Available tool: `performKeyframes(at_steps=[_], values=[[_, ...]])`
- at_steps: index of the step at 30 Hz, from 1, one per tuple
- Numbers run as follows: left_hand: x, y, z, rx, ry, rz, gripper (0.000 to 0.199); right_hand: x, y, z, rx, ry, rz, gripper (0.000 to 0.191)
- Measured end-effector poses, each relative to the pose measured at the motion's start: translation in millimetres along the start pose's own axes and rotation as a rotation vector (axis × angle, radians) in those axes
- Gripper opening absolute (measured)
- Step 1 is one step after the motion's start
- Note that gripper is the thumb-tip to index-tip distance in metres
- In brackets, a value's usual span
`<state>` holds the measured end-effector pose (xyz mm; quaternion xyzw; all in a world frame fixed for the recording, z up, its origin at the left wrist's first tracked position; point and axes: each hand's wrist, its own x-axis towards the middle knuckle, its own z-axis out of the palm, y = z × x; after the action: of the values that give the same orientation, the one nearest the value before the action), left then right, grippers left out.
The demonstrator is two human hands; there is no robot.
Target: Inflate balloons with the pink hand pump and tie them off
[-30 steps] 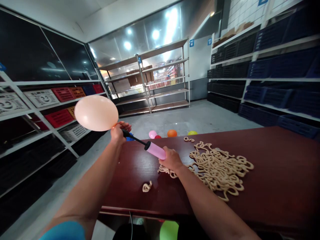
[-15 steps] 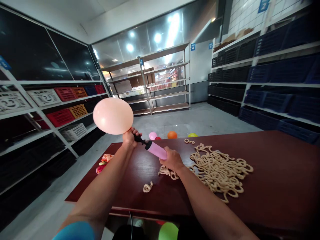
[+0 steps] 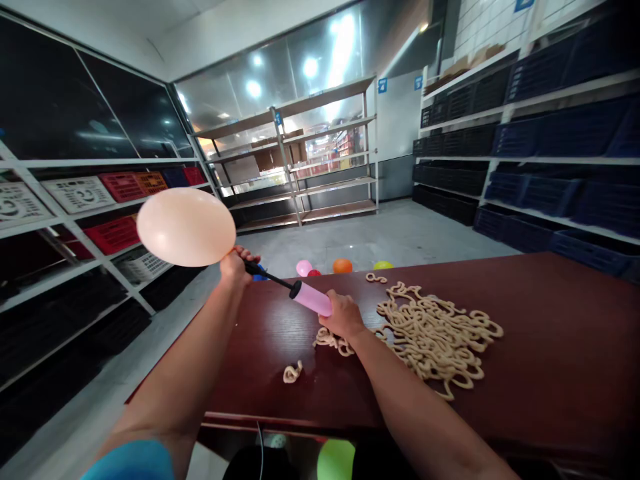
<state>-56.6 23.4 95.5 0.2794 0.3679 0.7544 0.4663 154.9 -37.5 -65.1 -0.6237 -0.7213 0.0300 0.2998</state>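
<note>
Diagonally above the dark-red table, the balloon pump slanted from far left to near right, the left hand clamped around its black end, the right hand around its pink barrel; the inflated peach balloon bulged left, nearest the left hand.

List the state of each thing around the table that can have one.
Peach balloon: inflated
Pump: extended, black rod showing
Left hand: closed on the pump's black end
Right hand: closed on the pump's barrel
Heap of tan strands: tangled
Small tan piece: curled up
Green balloon: inflated, partly hidden
Pink balloon: inflated, partly hidden
Orange balloon: inflated, partly hidden
Yellow balloon: inflated, partly hidden
Red balloon: mostly hidden, inflation unclear
</note>
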Motion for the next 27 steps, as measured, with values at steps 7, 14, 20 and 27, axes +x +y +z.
performKeyframes(at_steps=[7, 14, 20, 27], values=[[-35, -69, 15.5, -0.021, 0.007, -0.026, 0.02, 1, 2, 1, 0.019, -0.006, -0.031, 0.032], [-14, -20, 15.4, -0.038, 0.027, -0.016, 0.02, 4, 4, -1, 0.037, 0.016, 0.001, 0.036], [9, 47, 10.1, -0.025, 0.045, 0.071, 0.018, 6, 4, 5, 0.049, 0.068, -0.02, 0.03], [-3, 5, 11.9, 0.024, 0.069, 0.062, 0.017, 4, 6, 6, 0.039, 0.033, -0.007, 0.032]])
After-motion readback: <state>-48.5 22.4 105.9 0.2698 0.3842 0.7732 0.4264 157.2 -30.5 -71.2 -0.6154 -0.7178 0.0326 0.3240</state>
